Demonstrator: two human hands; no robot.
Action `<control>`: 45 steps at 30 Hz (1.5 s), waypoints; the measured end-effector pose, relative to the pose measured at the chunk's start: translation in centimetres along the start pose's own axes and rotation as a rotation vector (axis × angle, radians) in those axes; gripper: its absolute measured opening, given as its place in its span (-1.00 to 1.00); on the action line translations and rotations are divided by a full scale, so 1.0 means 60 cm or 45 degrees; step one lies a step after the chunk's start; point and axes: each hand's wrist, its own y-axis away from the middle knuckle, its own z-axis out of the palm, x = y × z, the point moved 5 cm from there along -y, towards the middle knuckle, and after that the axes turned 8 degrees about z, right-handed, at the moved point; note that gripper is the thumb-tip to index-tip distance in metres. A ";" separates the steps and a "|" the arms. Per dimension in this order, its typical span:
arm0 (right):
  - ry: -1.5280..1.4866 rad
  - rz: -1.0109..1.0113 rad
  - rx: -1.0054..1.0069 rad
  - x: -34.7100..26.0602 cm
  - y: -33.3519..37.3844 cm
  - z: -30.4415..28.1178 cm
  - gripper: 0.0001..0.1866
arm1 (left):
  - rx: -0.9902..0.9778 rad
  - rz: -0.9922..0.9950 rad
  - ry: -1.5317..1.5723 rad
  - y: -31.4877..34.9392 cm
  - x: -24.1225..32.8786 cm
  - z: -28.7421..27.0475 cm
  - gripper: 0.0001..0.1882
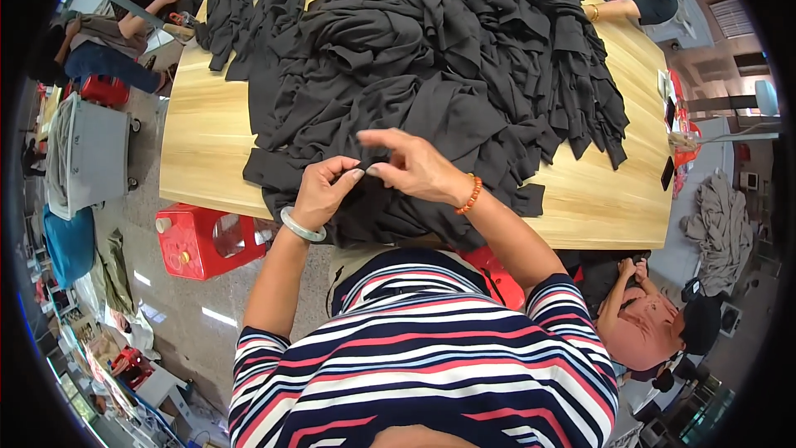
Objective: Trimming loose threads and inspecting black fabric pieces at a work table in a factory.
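A large heap of dark grey-black garments [390, 41] is spread over the wooden table. Just in front of me, above the near part of the heap, my left hand [326, 189] pinches a bit of a dark garment [332, 217] between thumb and fingertips. Close beside it is my right hand [417, 168], its thumb near the left fingertips. The right index finger is stretched out, apart from the thumb and slightly blurred, and I see nothing held there. Folds of cloth hide where the pinched piece ends.
The wooden table [203, 141] has its near edge at my waist. Red plastic stools [195, 241] stand by it. Co-workers sit at the far left, far right and near right, one person [643, 315] in pink. A wheeled white bin [95, 149] stands left. A phone [667, 174] lies at the right edge.
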 end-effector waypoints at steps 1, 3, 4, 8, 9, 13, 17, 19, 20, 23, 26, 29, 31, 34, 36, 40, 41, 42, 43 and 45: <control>0.015 0.049 -0.059 0.005 -0.007 0.010 -0.66 | -0.015 0.006 0.037 0.002 0.004 0.003 -0.87; 0.011 0.127 -0.094 0.023 -0.019 0.014 -0.75 | -0.026 0.009 0.072 0.003 0.010 0.001 -0.87; -0.009 0.154 -0.078 0.028 -0.025 0.016 -0.78 | -0.028 -0.005 0.007 0.005 0.012 -0.005 -0.87; -0.336 0.308 -0.237 0.034 -0.027 0.022 -0.82 | -0.019 -0.096 0.115 0.006 -0.003 -0.029 -0.86; -0.413 0.294 -0.284 0.038 -0.031 0.026 -0.84 | -0.015 -0.096 0.116 0.004 -0.004 -0.032 -0.86; -0.689 0.359 -0.314 0.033 -0.034 0.026 -0.86 | 0.031 -0.046 0.214 -0.003 -0.001 -0.028 -0.84; -0.781 0.370 -0.348 0.033 -0.035 0.027 -0.86 | 0.074 0.118 -0.101 -0.018 0.012 -0.025 -0.84; -0.761 0.352 -0.276 0.038 -0.040 0.023 -0.84 | 0.101 0.223 -0.379 -0.029 0.035 -0.018 -0.84; -0.737 0.325 -0.205 0.040 -0.041 0.019 -0.83 | 0.104 0.219 -0.378 -0.033 0.034 -0.014 -0.84; -0.910 0.279 -0.104 0.049 -0.039 0.015 -0.84 | 0.123 0.261 -0.413 -0.044 0.028 -0.008 -0.84; -1.009 0.279 -0.009 0.050 -0.038 0.010 -0.85 | 0.113 0.260 -0.447 -0.049 0.028 -0.009 -0.84; -1.010 0.257 -0.027 0.060 -0.039 0.012 -0.86 | 0.103 0.283 -0.386 -0.062 0.017 -0.008 -0.86; -0.998 0.225 -0.072 0.059 -0.042 0.007 -0.86 | 0.124 0.369 -0.475 -0.074 0.022 -0.001 -0.87; -1.057 0.244 -0.120 0.041 -0.037 -0.004 -0.86 | 0.258 0.640 -0.780 -0.063 0.056 0.020 -0.92; -0.992 0.238 -0.109 0.034 -0.038 -0.024 -0.86 | 0.598 1.050 -1.352 -0.015 0.142 0.052 -0.83; -1.053 0.297 0.012 0.020 -0.034 -0.041 -0.86 | 0.333 0.901 -0.917 0.057 0.109 0.082 -0.66; -1.064 0.263 -0.029 0.010 -0.031 -0.039 -0.85 | 0.314 0.661 -0.836 0.050 0.083 0.082 -0.68; -1.075 0.229 -0.070 0.002 -0.028 -0.037 -0.84 | 0.292 0.422 -0.752 0.044 0.053 0.081 -0.70; -1.054 0.230 -0.089 0.000 -0.027 -0.037 -0.83 | 0.223 0.293 -0.789 0.036 0.011 0.070 -0.74; -0.991 0.198 -0.065 -0.008 -0.027 -0.033 -0.83 | 0.175 0.104 -0.545 0.030 -0.039 0.049 -0.74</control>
